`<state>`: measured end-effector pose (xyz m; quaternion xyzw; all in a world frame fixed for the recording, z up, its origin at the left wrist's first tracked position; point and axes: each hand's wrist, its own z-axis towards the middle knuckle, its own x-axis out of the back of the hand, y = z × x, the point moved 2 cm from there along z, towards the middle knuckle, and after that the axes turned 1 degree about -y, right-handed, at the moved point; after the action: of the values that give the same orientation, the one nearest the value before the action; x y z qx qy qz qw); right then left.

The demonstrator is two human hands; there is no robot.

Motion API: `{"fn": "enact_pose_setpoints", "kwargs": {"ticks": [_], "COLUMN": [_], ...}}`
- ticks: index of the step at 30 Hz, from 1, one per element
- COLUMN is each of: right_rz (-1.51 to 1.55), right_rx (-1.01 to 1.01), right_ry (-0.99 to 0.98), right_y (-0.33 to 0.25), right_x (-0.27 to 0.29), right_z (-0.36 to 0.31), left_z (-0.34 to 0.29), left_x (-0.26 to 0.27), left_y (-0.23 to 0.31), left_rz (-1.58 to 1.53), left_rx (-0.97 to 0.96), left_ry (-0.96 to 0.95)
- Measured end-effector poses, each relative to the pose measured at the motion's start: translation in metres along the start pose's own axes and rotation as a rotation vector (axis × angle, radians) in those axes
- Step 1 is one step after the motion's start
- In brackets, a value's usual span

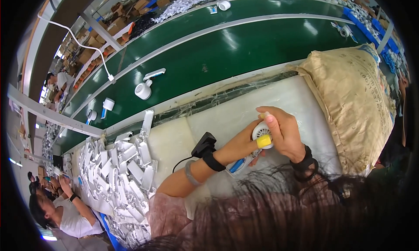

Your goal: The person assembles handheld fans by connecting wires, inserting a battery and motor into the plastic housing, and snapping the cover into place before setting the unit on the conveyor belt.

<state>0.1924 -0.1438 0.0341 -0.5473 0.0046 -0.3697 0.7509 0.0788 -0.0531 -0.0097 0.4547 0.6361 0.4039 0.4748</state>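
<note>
Your left grip (pixel 245 140) and right grip (pixel 286 135) both pinch the small white fan (pixel 260 130), right of the white pieces (pixel 124 170).

Round white grille (pixel 260 130), partly hidden

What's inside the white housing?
White housing: its slotted end shows. The insides can't be made out; left hand and right hand cover part of it.

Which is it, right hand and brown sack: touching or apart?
Apart. The head view shows white table surface between the right hand and the brown sack.
</note>
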Motion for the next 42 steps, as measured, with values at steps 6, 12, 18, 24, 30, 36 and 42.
{"fn": "enact_pose_setpoints", "kwargs": {"ticks": [6, 12, 18, 24, 30, 36, 42], "right_rz": [0.074, -0.229, -0.012, -0.078, 0.039, 0.044, 0.049], "right_rx": [-0.017, 0.221, 0.110, 0.061, -0.057, 0.024, 0.126], "right_ry": [0.002, 0.088, -0.012, -0.195, -0.229, -0.225, -0.186], "right_y": [-0.003, -0.011, -0.015, -0.011, -0.010, -0.024, 0.002], "right_x": [0.002, 0.000, -0.012, -0.042, -0.054, -0.055, -0.068], "right_z": [-0.005, -0.002, -0.015, -0.022, -0.025, -0.024, -0.033], "left_z": [-0.006, -0.007, -0.017, -0.012, -0.013, -0.015, -0.013], "left_x": [-0.010, 0.010, 0.038, 0.051, 0.042, 0.042, 0.027], "left_y": [0.014, -0.003, 0.022, 0.023, 0.018, 0.015, 0.026], "left_rz": [-0.153, -0.344, -0.495, -0.460, -0.387, -0.405, -0.442], "left_rx": [0.114, 0.056, -0.335, -0.447, -0.557, -0.563, -0.574], "left_ry": [-0.013, 0.053, 0.422, 0.636, 0.694, 0.697, 0.679]}}
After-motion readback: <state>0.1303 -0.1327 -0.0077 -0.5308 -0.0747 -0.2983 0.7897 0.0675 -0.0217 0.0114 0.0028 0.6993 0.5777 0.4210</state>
